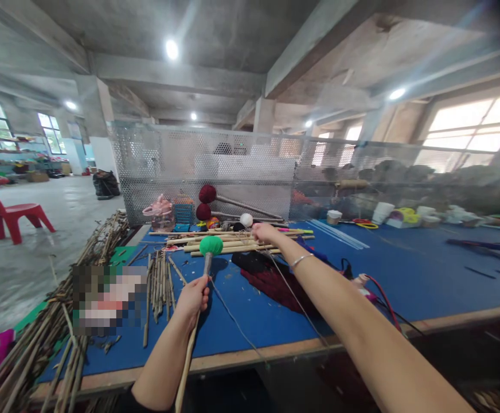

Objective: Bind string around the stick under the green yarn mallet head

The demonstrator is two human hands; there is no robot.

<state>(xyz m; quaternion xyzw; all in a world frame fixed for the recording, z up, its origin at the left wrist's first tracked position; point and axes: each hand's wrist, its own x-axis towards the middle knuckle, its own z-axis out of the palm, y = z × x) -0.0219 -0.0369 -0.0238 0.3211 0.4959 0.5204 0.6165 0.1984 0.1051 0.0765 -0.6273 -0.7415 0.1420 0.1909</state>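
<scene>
My left hand (194, 297) is closed round the shaft of a wooden stick with a round green head (211, 245), a mallet-like piece held upright over the table. Grey wrapping covers the shaft just below the head, and a loose grey strand (233, 318) trails from it toward the table's front edge. My right hand (265, 232), with a bangle at the wrist, reaches out over a row of pale sticks (228, 245). Its fingers look pinched beside a white ball (246, 220); what they hold, if anything, cannot be made out. Beneath that forearm lies dark red and black cloth (271, 281).
Two dark red ball-headed sticks (207, 194) lie at the back, by a perforated metal screen (250, 166). Short twigs (159, 287) and a large branch bundle (56, 315) are on the left. A pink-handled tool with cables (364, 284) and white cups (383, 212) stand right.
</scene>
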